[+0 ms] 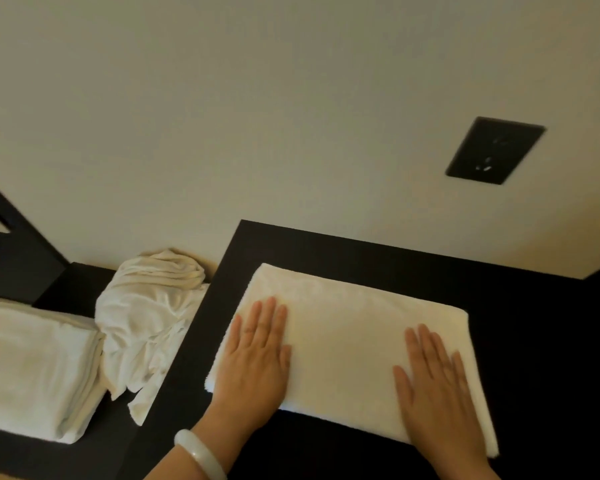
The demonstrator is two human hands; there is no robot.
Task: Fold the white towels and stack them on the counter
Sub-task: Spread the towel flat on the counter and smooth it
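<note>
A folded white towel (347, 337) lies flat on the black counter (534, 341). My left hand (257, 355) rests palm down on the towel's left part, fingers spread, a pale bangle on its wrist. My right hand (433, 382) lies flat on the towel's right part. Neither hand grips anything. On a lower black surface at the left, a stack of folded white towels (32, 368) sits beside a crumpled heap of white towels (146, 313).
A cream wall rises behind the counter, with a black outlet plate (494, 150) at the upper right. A dark frame (11, 244) stands at the far left. The counter's left edge (194, 327) steps down to the lower surface.
</note>
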